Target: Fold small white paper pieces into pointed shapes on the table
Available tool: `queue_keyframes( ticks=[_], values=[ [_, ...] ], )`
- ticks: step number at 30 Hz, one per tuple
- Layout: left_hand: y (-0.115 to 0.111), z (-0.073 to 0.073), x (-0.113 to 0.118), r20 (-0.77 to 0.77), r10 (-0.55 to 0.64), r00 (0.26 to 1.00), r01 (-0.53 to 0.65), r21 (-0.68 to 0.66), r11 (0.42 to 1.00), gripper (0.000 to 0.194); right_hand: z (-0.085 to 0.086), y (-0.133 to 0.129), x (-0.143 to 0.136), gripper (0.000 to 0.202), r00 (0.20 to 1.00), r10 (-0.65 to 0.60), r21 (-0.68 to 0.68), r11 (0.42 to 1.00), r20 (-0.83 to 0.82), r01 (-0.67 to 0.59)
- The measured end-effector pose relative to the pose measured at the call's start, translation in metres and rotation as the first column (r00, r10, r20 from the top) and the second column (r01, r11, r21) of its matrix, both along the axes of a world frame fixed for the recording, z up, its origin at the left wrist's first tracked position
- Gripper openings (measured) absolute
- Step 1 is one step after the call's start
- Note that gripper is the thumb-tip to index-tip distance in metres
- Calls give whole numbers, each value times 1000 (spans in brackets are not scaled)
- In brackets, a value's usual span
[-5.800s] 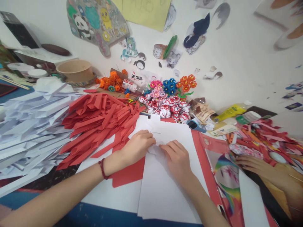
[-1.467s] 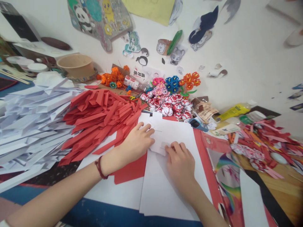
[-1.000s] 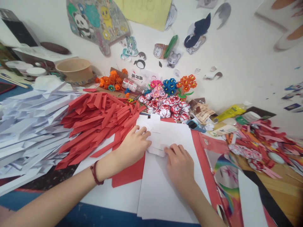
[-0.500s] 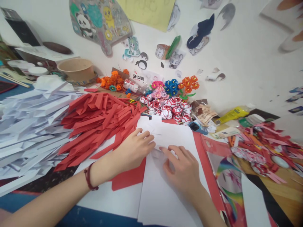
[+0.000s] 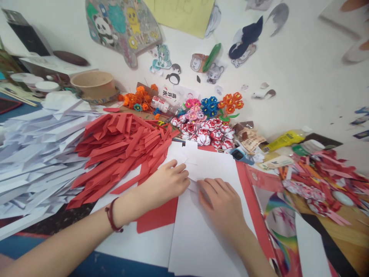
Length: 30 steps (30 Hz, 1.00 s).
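Note:
My left hand (image 5: 170,180) is closed, its curled fingers pinching the left end of a small folded white paper strip (image 5: 193,187). Close by on the right, my right hand (image 5: 223,202) has its fingers bent together with the thumb tucked under, at the strip's other end. Fingers hide most of the strip. Beneath both hands lies a stack of white paper sheets (image 5: 207,246), with red paper (image 5: 157,217) showing under it. More thin white paper pieces (image 5: 188,158) rest on the sheets just beyond my left fingers.
Heaps of folded white strips (image 5: 37,154) and red strips (image 5: 115,154) lie to the left. Red-and-white paper flowers (image 5: 211,130) stand at the back by the wall. A blue device (image 5: 240,156) and a pile of pink and red scraps (image 5: 325,173) are on the right.
My right fingers have drawn together and the thumb has tucked in beside the strip. My left hand has turned slightly downward, its fingers more closed. The rest looks the same.

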<state>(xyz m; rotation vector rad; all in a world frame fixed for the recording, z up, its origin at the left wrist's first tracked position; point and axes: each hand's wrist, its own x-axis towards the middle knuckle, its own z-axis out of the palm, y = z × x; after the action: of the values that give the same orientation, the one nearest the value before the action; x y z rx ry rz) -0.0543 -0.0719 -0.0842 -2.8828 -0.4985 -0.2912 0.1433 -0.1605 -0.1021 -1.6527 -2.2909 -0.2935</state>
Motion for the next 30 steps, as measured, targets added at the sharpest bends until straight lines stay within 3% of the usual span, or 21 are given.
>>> queue_keyframes(
  ticks=[4,8,20,30],
  values=[
    [-3,-5,4,4,-8,1000,8,25,1000,10,0,-1,1,32,1000,-4,-7,1000,-28,4],
    [-3,-9,5,21,-5,1000,4,25,1000,10,1,-1,2,20,998,-19,-2,1000,-66,19],
    [-1,-12,6,47,-18,999,16,38,999,16,-7,7,11,18,988,15,12,1000,-153,-13],
    [1,-16,4,82,28,996,-23,-58,998,14,-11,9,10,20,959,37,-13,999,-281,-42]
  ],
)
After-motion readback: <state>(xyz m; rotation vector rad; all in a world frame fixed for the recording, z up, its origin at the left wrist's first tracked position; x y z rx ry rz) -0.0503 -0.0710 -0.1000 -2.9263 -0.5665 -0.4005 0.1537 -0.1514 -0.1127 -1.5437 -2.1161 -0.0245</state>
